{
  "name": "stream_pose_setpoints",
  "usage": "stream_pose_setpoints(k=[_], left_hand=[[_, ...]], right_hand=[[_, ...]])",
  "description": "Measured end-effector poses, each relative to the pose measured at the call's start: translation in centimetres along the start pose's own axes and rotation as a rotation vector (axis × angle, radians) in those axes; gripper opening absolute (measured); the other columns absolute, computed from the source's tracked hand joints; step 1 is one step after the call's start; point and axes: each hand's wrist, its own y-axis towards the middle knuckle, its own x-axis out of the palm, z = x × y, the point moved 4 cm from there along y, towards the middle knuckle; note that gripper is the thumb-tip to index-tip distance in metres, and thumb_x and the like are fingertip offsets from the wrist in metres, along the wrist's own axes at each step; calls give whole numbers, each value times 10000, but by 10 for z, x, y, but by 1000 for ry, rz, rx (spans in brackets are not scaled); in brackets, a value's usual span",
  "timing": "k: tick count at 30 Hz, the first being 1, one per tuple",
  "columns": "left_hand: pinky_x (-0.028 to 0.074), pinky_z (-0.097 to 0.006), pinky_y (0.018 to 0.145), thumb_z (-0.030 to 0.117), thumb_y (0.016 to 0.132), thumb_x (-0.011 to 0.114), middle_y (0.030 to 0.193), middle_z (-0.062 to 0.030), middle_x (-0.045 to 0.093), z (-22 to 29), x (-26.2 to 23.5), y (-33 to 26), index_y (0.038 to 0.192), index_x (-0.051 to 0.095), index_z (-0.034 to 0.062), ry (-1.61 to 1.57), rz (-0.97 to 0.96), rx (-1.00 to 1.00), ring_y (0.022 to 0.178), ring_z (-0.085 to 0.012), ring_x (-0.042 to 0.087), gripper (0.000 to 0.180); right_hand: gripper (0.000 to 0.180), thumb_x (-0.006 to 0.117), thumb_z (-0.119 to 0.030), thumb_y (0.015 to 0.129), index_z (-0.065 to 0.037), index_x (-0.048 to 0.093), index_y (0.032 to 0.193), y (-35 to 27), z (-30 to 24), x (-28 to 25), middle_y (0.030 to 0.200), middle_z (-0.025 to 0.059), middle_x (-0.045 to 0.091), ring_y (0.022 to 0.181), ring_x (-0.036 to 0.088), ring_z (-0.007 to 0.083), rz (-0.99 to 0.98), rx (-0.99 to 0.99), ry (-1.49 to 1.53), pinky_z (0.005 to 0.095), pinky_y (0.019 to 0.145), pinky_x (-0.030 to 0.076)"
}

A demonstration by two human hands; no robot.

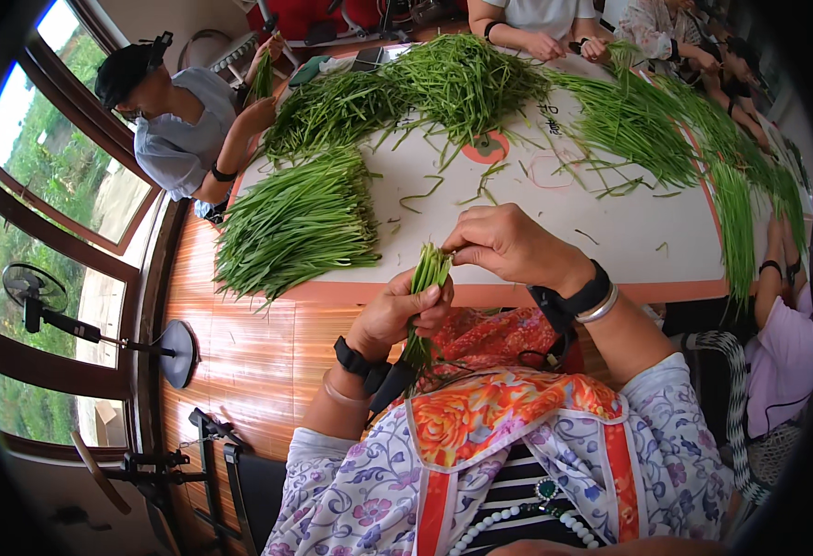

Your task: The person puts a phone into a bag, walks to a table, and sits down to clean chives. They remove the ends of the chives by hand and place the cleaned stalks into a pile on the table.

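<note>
A small bunch of long green chives point(432, 266) is wrapped in my left hand point(406, 308), its pale cut ends pointing up and its leaves hanging down toward my apron. Beside those ends my right hand point(510, 243) is closed in a pinch, fingertips touching the top of the bunch. Whatever lies between them is too small to make out. To the left on the white table point(462, 250), a neat stack of chives point(300, 222) lies with its cut ends facing right. Behind it sits a looser heap of chives point(466, 83).
More chives point(638, 130) spread along the right side, some hanging over the table edge. Loose scraps point(422, 193) lie mid-table. A person point(184, 120) handles stalks at the left; others sit at the back and right. A standing fan point(179, 354) is by the windows.
</note>
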Motion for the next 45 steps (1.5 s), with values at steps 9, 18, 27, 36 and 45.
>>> stream_pose_setpoints(k=[9, 18, 27, 36, 45], left_hand=[[229, -222, 486, 307, 966, 591, 666, 50, 326, -1, 5, 2, 963, 519, 57, -16, -23, -78, 539, -58, 248, 261], [207, -216, 479, 302, 987, 557, 660, 63, 308, -2, 12, 3, 946, 490, 79, 26, 39, -112, 543, -50, 259, 236], [270, -213, 504, 294, 1011, 510, 700, 38, 344, 26, -5, -15, 1016, 509, 82, -64, 133, 134, 567, -62, 290, 212], [318, -223, 549, 235, 1010, 517, 731, 28, 379, 76, -19, -73, 1100, 528, 54, 98, 461, 275, 620, -72, 343, 202], [400, -278, 573, 78, 959, 569, 715, -55, 553, 165, -9, -139, 1056, 564, -5, 1312, 899, 404, 622, -123, 486, 128]], right_hand=[[108, 660, -87, 712, -53, 557, 705, -6, -11, -4, 705, 85, 541, 692, 575, 281, 98, -273, -315, 367, 613, 498], [127, 627, -38, 737, -56, 504, 760, -6, -12, -16, 744, 79, 527, 735, 552, 275, 306, -138, -641, 367, 605, 494], [123, 714, -105, 799, -35, 620, 833, -16, 6, -37, 805, 105, 624, 765, 621, 316, 384, 97, -528, 397, 659, 505], [105, 699, -77, 797, -28, 606, 792, -36, 27, -42, 819, 116, 619, 744, 615, 341, 332, 254, -561, 423, 653, 497], [78, 650, -62, 812, -31, 640, 883, -63, 59, -29, 825, 138, 632, 776, 623, 349, 323, 362, -541, 416, 680, 498]])
